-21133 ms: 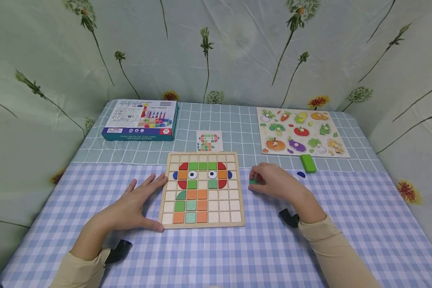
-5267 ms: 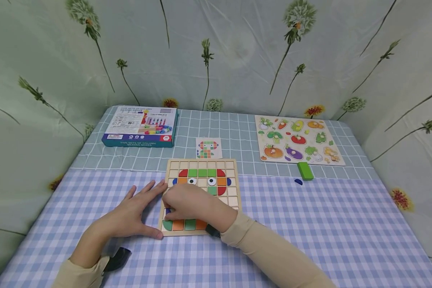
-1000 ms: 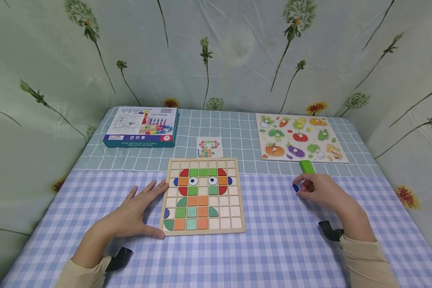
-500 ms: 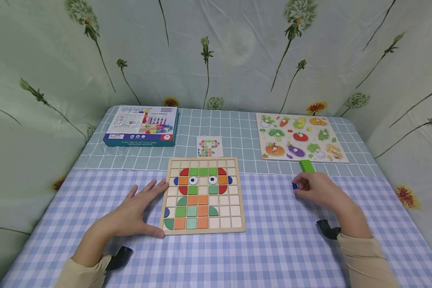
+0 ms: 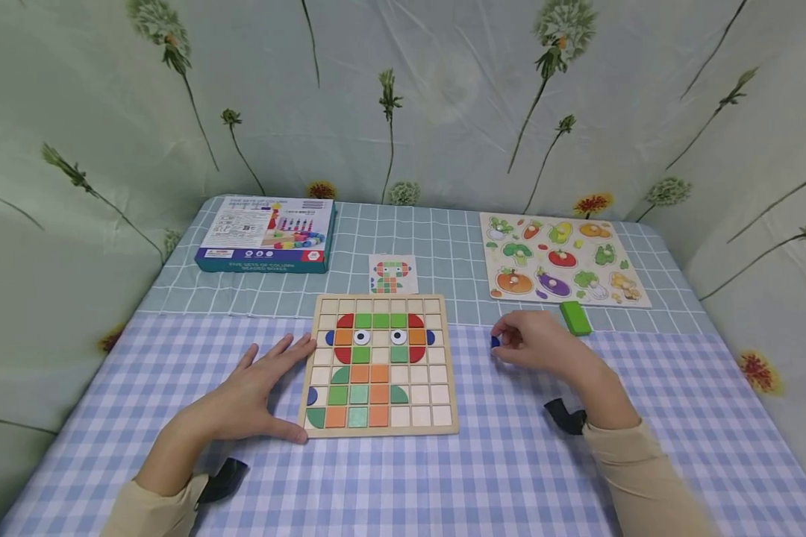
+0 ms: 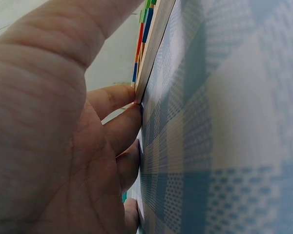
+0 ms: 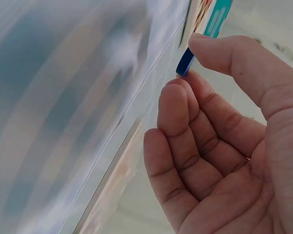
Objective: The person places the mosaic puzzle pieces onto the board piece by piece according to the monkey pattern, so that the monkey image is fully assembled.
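A wooden grid board (image 5: pixel 419 394) lies on the checked cloth, with coloured tiles forming a figure with two round eyes. My left hand (image 5: pixel 242 395) rests flat beside its left edge, fingers spread, index fingertip and thumb at the frame. Right of the board, my right hand (image 5: pixel 537 341) pinches a small blue half-circle tile (image 7: pixel 185 61) between thumb and fingertips. In the right wrist view the other fingers (image 7: pixel 173 109) are loosely bent. A similar blue half-circle (image 5: pixel 312 396) sits in the board's left column, above a green quarter-circle (image 5: pixel 316 418).
Touching or close behind the board is a pattern card (image 5: pixel 392 274) showing a similar figure. A boxed bead set (image 5: pixel 265 235) stands back left. At back right lies a vegetable knob puzzle (image 5: pixel 564 259), with a green block (image 5: pixel 575 318) just in front of it.
My right hand has picked up the blue half-circle near the green block and carried it left. Earlier, a blue half-circle and two green quarter-circles were added to the board. The left hand stayed put.
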Tool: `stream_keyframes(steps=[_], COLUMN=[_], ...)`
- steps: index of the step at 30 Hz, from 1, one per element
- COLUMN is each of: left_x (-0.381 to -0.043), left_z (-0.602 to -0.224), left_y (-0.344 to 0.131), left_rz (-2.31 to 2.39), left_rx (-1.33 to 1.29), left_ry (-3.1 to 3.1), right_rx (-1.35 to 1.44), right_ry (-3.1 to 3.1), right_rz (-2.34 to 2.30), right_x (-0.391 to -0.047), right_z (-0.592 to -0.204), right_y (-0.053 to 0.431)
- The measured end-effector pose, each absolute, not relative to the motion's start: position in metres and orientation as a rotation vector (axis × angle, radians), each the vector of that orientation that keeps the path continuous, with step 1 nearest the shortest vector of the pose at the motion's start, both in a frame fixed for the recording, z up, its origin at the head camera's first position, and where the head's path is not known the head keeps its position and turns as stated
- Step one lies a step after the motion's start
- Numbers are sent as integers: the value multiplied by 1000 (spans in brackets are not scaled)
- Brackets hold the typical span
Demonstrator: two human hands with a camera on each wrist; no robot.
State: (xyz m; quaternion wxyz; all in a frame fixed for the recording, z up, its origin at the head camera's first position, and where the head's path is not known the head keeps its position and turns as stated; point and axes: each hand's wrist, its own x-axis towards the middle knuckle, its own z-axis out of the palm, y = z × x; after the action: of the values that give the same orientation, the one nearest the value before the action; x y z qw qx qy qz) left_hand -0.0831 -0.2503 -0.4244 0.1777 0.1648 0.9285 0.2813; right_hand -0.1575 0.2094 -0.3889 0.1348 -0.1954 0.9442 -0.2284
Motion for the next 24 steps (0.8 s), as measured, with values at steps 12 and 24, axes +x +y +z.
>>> stream_keyframes(steps=[12, 24], left_x=[-84, -85], left_z=[-426, -425], left_y=[-251, -252], left_rz=[803, 808], left_rx=[461, 464], left_ry=[2627, 2615], right_rx=[-919, -1094], right_ry=[2638, 2505], right_rz=[-630, -574], right_x=[-164, -162], right_z=[-377, -373], right_y=[117, 42])
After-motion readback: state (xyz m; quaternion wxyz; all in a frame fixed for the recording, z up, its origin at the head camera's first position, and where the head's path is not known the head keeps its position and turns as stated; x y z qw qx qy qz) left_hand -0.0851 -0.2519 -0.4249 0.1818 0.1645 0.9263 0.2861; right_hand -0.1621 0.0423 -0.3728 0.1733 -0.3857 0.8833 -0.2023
